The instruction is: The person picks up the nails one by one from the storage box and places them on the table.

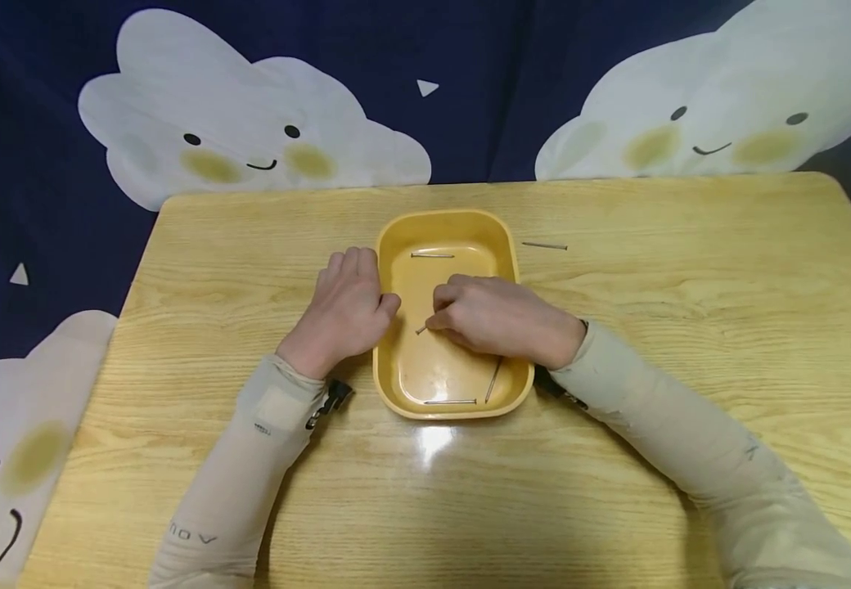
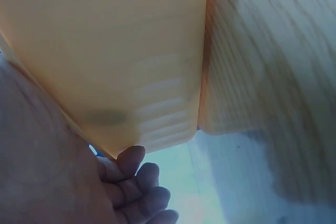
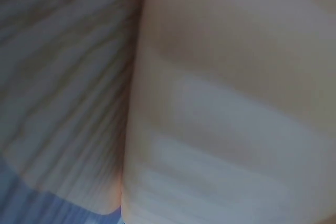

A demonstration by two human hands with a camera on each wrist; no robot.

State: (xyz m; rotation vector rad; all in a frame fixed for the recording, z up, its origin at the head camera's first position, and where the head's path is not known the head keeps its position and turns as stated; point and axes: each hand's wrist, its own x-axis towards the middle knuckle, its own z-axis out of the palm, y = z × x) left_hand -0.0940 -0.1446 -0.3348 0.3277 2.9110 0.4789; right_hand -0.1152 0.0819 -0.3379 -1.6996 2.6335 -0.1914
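A yellow plastic tray [image 1: 425, 415] with rounded corners stands on the table. At its left rim, my left hand [image 1: 344, 307] grips the wall, thumb over the inside and fingers outside; in the left wrist view the curled fingers [image 2: 155, 199] show beside the tray's outer wall [image 2: 142, 51]. Reaching in over the right rim, my right hand [image 1: 502, 315] pinches a nail [image 1: 421, 330] between thumb and forefinger, its head end poking out to the left. Inside the tray lie a nail [image 1: 433, 255] near the far end, another nail [image 1: 451, 402] near the front and a slanted nail [image 1: 493, 380], partly under the right hand.
One nail [image 1: 545, 245] lies on the wooden table [image 1: 691, 286], just right of the tray's far corner. Behind the table hangs a dark blue curtain [image 1: 477, 49] with white clouds. Only the tray's outer wall [image 3: 226, 103] and tabletop fill the right wrist view.
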